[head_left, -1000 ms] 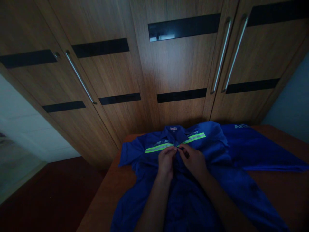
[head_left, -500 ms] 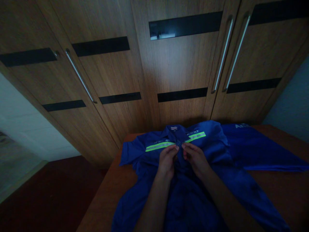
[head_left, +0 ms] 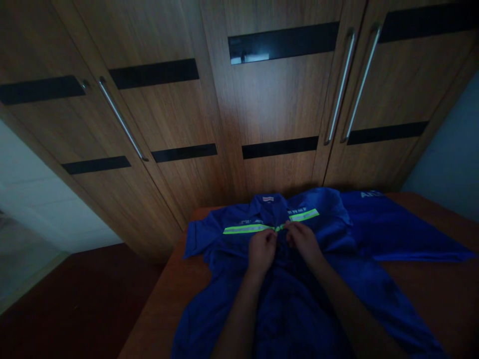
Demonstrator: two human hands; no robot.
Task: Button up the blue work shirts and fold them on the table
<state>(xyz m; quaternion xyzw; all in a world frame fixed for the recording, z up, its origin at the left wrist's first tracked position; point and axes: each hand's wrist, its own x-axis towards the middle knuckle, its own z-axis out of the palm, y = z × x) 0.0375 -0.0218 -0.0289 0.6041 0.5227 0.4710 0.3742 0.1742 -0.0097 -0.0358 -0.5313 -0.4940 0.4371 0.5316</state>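
Observation:
A blue short-sleeved work shirt [head_left: 232,269] lies front up, its collar away from me and a pale label inside the neck. Yellow-green reflective strips [head_left: 245,229] cross its chest. My left hand [head_left: 262,249] is closed in a pinch on the front edge at the chest strip. Just to its right, my right hand [head_left: 302,240] pinches the opposite front edge, fingers curled. The two fingertips nearly meet at the front opening. Any button between them is too small and dark to make out.
The shirt rests on a brown wooden table [head_left: 164,304]. To its right lies a folded dark blue cloth or bag [head_left: 396,229] with pale lettering. A wooden wardrobe [head_left: 277,104] with metal handles stands right behind the table. Dark red floor [head_left: 82,289] shows at left.
The fingertips have shifted slightly down the shirt front, and a piece of reflective strip now shows between them. My left fingers are curled more tightly. The view has tilted slightly.

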